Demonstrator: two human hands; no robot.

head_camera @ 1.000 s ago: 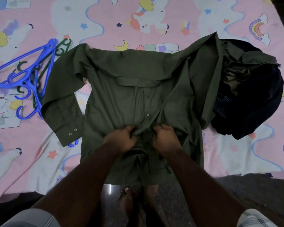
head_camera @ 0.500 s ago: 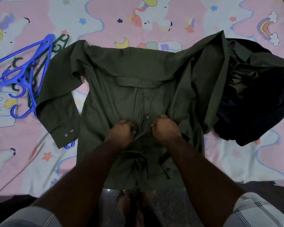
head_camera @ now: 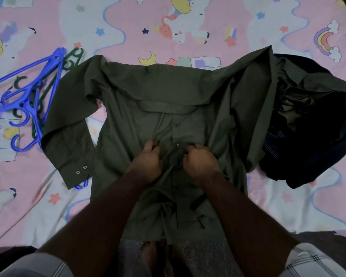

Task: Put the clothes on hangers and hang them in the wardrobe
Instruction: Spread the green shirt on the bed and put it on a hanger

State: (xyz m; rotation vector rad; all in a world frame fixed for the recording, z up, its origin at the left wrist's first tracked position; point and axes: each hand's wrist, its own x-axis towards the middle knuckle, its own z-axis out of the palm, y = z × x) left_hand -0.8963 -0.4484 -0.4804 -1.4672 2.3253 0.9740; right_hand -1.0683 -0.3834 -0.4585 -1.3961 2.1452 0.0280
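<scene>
An olive-green long-sleeved shirt (head_camera: 128,108) lies spread front-up on the bed, collar towards the far side and hem hanging over the near edge. My left hand (head_camera: 146,162) and my right hand (head_camera: 200,162) both pinch the fabric at the button placket in the middle of the shirt, a button showing between them. A bundle of blue and dark green plastic hangers (head_camera: 26,100) lies to the left, partly under the shirt's left sleeve. A heap of dark clothes (head_camera: 312,124) sits at the right, with the shirt's right sleeve draped onto it.
The bed is covered by a pink sheet (head_camera: 188,25) printed with unicorns and rainbows. Its near edge runs along the bottom, with dark floor (head_camera: 318,238) below. My feet show under the shirt's hem.
Both hands have moved a little farther up the placket, towards the collar, still pinching the fabric. The shirt, hangers and clothes heap stay where they were.
</scene>
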